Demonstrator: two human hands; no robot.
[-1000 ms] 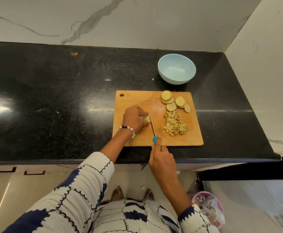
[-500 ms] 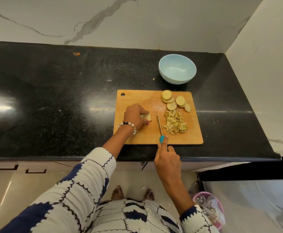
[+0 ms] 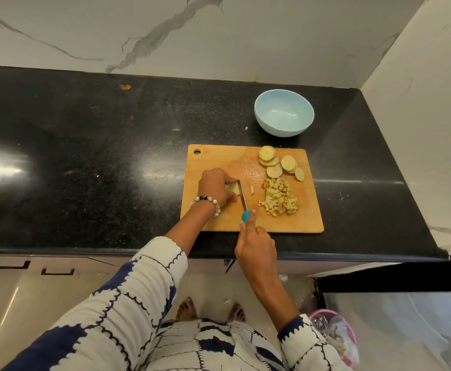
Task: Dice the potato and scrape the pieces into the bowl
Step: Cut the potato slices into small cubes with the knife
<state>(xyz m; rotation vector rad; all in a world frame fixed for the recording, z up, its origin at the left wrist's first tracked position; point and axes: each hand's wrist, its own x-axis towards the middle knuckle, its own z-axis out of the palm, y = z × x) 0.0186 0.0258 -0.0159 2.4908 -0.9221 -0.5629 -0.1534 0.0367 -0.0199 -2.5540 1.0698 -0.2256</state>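
Note:
A wooden cutting board (image 3: 213, 218) lies on the black counter. My left hand (image 3: 216, 187) holds a potato slice (image 3: 232, 187) down at the board's middle, mostly hidden under the fingers. My right hand (image 3: 255, 243) grips a teal-handled knife (image 3: 243, 200), its blade standing right against the slice. One cut strip (image 3: 252, 189) lies just right of the blade. A heap of diced potato (image 3: 279, 196) sits further right, with several round slices (image 3: 278, 163) behind it. The light blue bowl (image 3: 284, 112) stands empty behind the board.
A marble wall closes off the counter at the back and right. One small potato bit (image 3: 246, 128) lies on the counter left of the bowl. A pink bin (image 3: 334, 336) stands on the floor at lower right.
The knife had swung right toward the diced heap half a second ago; now it is back against the slice under my left hand. One fresh strip lies beside the blade.

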